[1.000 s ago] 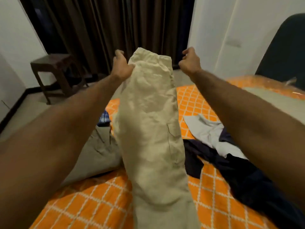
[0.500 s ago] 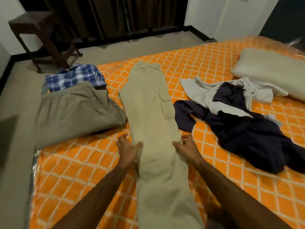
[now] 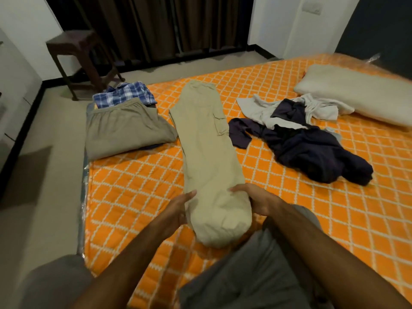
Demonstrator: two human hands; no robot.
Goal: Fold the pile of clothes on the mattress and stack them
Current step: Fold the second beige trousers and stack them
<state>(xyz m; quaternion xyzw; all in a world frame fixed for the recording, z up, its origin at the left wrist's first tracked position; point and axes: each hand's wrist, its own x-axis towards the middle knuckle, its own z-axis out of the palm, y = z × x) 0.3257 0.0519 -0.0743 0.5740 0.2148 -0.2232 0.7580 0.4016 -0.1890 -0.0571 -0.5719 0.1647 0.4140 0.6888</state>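
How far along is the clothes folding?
Done: folded olive trousers lie on a blue checked shirt at the mattress edge. In hand: the left hand and right hand grip the beige trousers, laid out lengthwise. Left: the dark garment and grey garment, still crumpled.

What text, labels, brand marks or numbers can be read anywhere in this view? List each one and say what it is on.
None can be read.
beige trousers: no tag or print shows.
checked shirt and folded khaki garment: no label in view.
dark garment and pale garment: no print visible.
wall switch plate: too small and blurred to show any marking.
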